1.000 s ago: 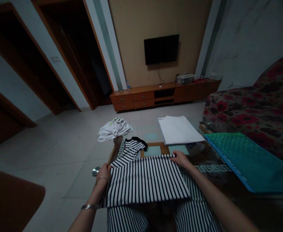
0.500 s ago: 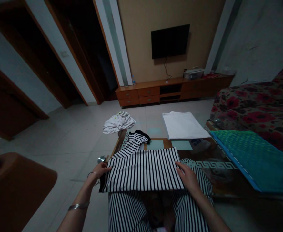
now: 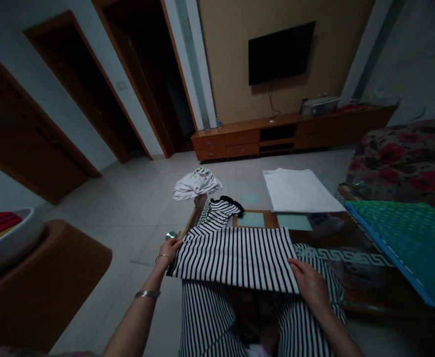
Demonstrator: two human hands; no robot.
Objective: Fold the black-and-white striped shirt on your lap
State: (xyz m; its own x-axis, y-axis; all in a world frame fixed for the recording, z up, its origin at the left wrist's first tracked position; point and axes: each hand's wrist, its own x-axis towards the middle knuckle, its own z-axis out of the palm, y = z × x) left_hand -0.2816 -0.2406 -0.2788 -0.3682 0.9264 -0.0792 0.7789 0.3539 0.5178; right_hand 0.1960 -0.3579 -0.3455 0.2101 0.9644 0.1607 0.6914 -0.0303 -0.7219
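A black-and-white striped garment (image 3: 235, 255) lies folded over on the near end of a glass coffee table (image 3: 336, 255), one sleeve (image 3: 219, 214) reaching away from me. My left hand (image 3: 170, 248) pinches the left edge of the folded layer. At the fold's lower right corner my right hand (image 3: 310, 285) lies on the cloth, its fingers closed round the edge. More striped fabric hangs below over my lap.
A folded white cloth (image 3: 299, 191) lies at the table's far end and a crumpled white garment (image 3: 197, 182) at its far left corner. A teal mat (image 3: 403, 238) lies on the right beside a floral sofa (image 3: 406, 153). A white bowl (image 3: 5, 243) sits on a brown stand at left.
My right hand slid from the fold's top right corner down to its lower right corner. The left hand stayed at the left edge. My view turned left, bringing the bowl into sight.
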